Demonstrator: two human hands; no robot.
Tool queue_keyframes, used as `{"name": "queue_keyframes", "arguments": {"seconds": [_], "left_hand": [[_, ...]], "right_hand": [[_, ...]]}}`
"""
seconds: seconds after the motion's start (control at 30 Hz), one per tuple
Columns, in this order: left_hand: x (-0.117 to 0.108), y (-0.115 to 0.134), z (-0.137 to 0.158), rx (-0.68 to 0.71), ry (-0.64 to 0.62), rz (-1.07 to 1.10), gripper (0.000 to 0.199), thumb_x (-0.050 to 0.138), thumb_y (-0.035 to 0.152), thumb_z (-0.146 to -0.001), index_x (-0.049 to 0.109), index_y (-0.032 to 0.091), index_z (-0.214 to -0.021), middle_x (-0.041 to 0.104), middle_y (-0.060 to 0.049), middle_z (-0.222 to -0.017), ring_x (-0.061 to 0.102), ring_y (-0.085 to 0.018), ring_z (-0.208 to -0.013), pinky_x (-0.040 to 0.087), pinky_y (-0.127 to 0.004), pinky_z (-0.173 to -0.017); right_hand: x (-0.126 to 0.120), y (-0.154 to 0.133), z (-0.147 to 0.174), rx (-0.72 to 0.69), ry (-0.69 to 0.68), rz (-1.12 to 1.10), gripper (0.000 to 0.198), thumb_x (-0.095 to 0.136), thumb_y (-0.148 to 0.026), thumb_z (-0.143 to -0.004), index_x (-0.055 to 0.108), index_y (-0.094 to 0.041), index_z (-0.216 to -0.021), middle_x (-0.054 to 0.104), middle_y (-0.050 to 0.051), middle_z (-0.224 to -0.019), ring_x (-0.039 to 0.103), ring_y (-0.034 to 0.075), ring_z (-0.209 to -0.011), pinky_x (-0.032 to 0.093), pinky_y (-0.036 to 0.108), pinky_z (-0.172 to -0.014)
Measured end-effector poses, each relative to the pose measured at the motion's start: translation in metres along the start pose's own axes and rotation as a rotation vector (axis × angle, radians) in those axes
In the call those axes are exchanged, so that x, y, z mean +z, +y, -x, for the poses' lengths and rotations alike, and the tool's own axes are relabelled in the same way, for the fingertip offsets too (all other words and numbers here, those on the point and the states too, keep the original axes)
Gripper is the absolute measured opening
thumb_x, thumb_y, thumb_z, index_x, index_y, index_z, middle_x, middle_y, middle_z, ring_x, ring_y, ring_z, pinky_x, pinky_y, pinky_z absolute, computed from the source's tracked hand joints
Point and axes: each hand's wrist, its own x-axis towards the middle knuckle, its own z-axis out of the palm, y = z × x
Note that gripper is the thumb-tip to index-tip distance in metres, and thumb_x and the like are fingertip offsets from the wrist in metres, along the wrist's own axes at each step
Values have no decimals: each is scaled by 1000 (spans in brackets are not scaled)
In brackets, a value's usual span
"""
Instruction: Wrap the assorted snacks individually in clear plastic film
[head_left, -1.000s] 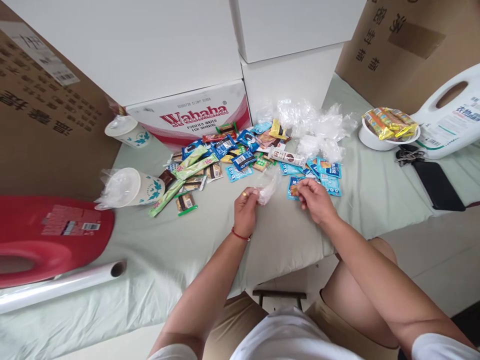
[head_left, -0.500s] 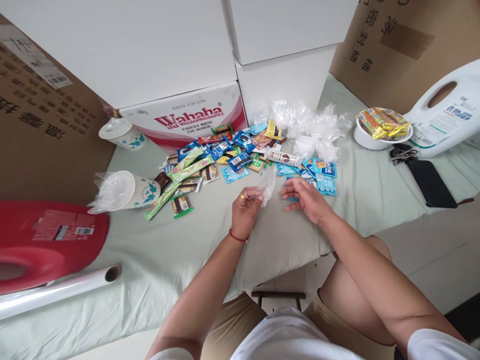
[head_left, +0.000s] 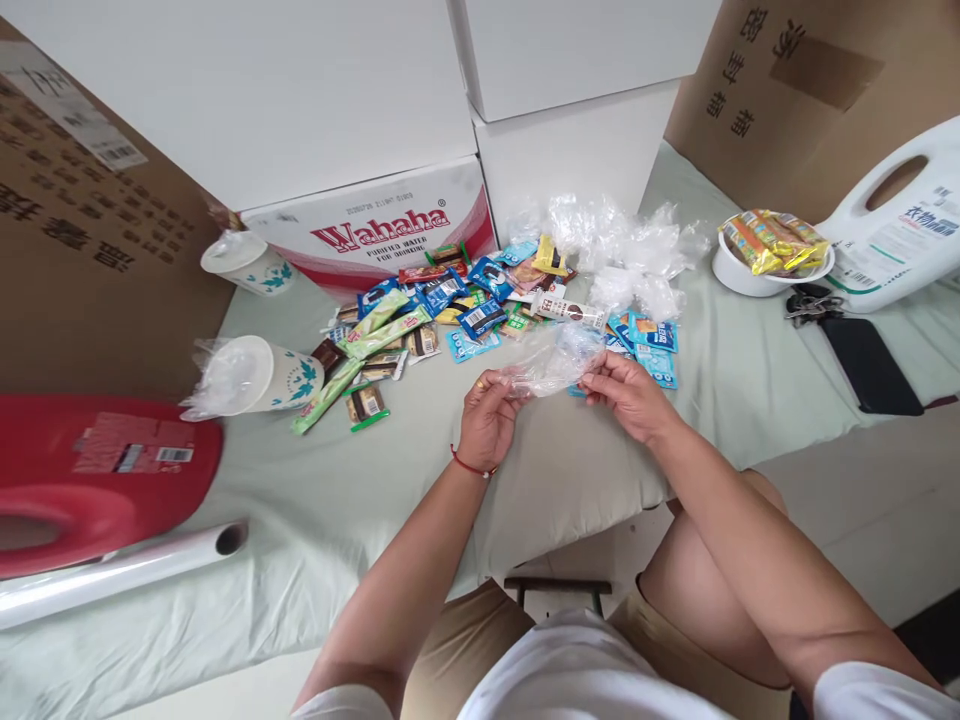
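A thin clear plastic bag [head_left: 546, 366] is stretched between my two hands, above the front of the cloth-covered table. My left hand [head_left: 489, 418] pinches its left end, and my right hand [head_left: 628, 398] pinches the right end. Just beyond lies a heap of small wrapped snacks: blue packets [head_left: 441, 292], long green sticks [head_left: 386, 334] and a white-and-brown stick packet [head_left: 571, 310]. Light blue packets [head_left: 654, 350] lie past my right hand, some partly hidden by it. Behind them sits a pile of crumpled clear bags [head_left: 630, 250].
Two paper cups [head_left: 289, 378] lie at the left, near a red jug [head_left: 112, 480] and a plastic film roll [head_left: 127, 575]. On the right are a white bowl [head_left: 742, 278] of yellow packets, a black phone [head_left: 871, 365] and a white detergent jug [head_left: 892, 240]. A Wahaha carton [head_left: 382, 225] stands behind.
My right hand, open and apart before, has closed on the right side of the plastic bag. The bag, bunched in my left hand earlier, is now spread out between both hands.
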Motion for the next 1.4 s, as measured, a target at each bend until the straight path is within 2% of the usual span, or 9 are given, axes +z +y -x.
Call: {"name": "queue_keyframes", "arguments": {"seconds": [0.23, 0.37, 0.57, 0.7, 0.8, 0.97, 1.17, 1.3, 1.4], "left_hand": [[8, -9, 7, 25, -90, -79, 42, 88, 49, -74, 57, 23, -82, 76, -2, -103, 72, -18, -88, 63, -38, -81], [11, -13, 8, 54, -92, -111, 42, 87, 50, -74, 58, 22, -81, 72, 0, -94, 71, -18, -90, 63, -38, -84], [6, 3, 11, 89, 13, -219, 44, 83, 56, -77, 56, 22, -83, 64, 2, -86, 66, -15, -85, 62, -34, -82], [-31, 50, 11, 340, 260, -649, 39, 73, 57, -87, 60, 23, -101, 67, -4, -103, 64, -19, -94, 57, -33, -80], [-80, 105, 6, 572, 568, -1139, 30, 77, 42, -84, 60, 21, -96, 65, -6, -101, 61, -25, -101, 51, -46, -100], [-152, 177, -2, 578, 812, -1448, 37, 84, 42, -73, 59, 21, -91, 62, -15, -118, 37, -48, -142, 29, -71, -115], [-158, 191, 1, 476, 636, -1591, 35, 74, 52, -81, 58, 22, -75, 65, -12, -90, 54, -45, -120, 39, -72, -105], [-102, 155, 29, 623, 373, -1676, 24, 72, 47, -84, 71, 24, -93, 73, -11, -113, 56, -41, -126, 32, -68, -116], [-47, 114, 60, 818, 0, -1692, 15, 70, 36, -91, 74, 27, -101, 76, -9, -115, 59, -38, -131, 27, -64, -122]], "right_hand": [[34, 21, 4, -270, 79, 318, 73, 93, -52, -66, 60, -28, -127, 64, 10, -128, 63, 25, -111, 58, 41, -90], [34, 25, 3, -334, 93, 434, 30, 72, -52, -89, 69, -26, -103, 71, 5, -97, 66, 22, -89, 56, 41, -86], [13, 23, -3, -171, 144, 151, 31, 76, -50, -81, 67, -23, -93, 67, 0, -77, 58, 15, -63, 50, 30, -62], [7, 19, -3, -293, 240, 244, 25, 73, -45, -83, 68, -22, -91, 66, -1, -71, 55, 14, -60, 45, 29, -57], [6, 16, -1, -335, 273, 266, 23, 71, -45, -85, 68, -23, -91, 65, -1, -69, 55, 15, -58, 45, 29, -56], [6, 18, -2, -354, 253, 296, 24, 69, -45, -85, 67, -22, -89, 66, -1, -69, 56, 15, -59, 47, 30, -59], [5, 20, -4, -388, 262, 323, 25, 69, -46, -86, 68, -21, -90, 66, 0, -71, 57, 16, -61, 50, 33, -65], [11, 14, 4, -346, 122, 217, 29, 75, -50, -84, 70, -22, -92, 68, 2, -79, 60, 17, -67, 52, 32, -65], [21, 9, 16, -181, -152, -34, 48, 82, -55, -81, 70, -28, -119, 73, 7, -115, 69, 21, -96, 59, 35, -77]]}}
